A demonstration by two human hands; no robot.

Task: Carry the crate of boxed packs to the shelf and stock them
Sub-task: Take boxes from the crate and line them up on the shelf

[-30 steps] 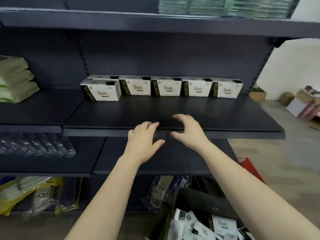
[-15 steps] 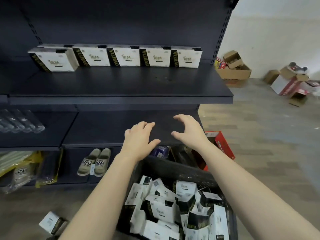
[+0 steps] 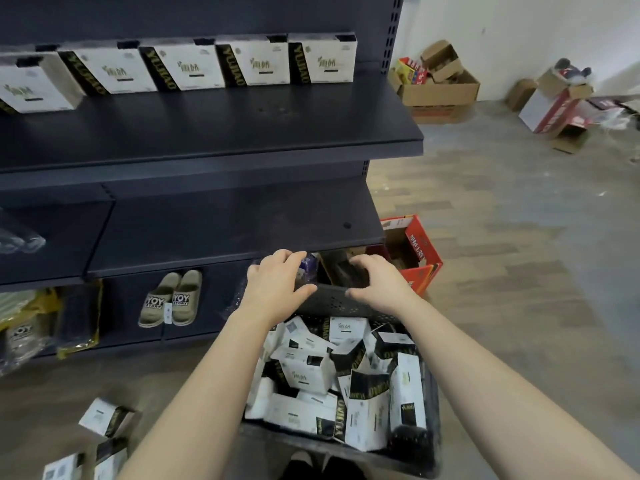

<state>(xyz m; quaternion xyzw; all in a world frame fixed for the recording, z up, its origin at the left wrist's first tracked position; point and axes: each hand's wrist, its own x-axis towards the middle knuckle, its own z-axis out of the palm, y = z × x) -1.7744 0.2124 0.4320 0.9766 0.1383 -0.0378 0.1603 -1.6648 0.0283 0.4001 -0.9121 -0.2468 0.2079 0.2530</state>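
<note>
- The crate [image 3: 332, 301] sits on the floor close in front of the shelf [image 3: 207, 129], between the person's forearms. It is dark, perforated plastic, so it probably handles as stiff. With this load it is likely moderately heavy, and two hands on opposite rims would hold it best.
- The boxed packs [image 3: 304, 372] lie in a jumble inside the crate. They look like light, stiff card with corners that could crush. A pinch across the two broad faces should lift one safely.
- The left hand [image 3: 277, 282] and the right hand [image 3: 377, 285] hover at the crate's far rim. Their fingers are loosely curved and their thumbs spread, and neither holds anything. Whether the thumbs touch the rim cannot be told.
- Counts:
  - There is one crate.
  - The packs inside it number well over a dozen (they overlap too much for an exact figure).
  - Five shelved packs [image 3: 258, 62] stand upright in a row at the back of the shelf, and the leftmost is cut off by the frame.
  - Three loose packs [image 3: 107, 417] lie on the floor at lower left.
- Further out, one pair of slippers [image 3: 169, 299] hangs under the lower shelf [image 3: 225, 230]. One red carton [image 3: 420, 251] stands open just beyond the right hand. Several cardboard boxes [image 3: 440, 88] sit against the far wall.
</note>
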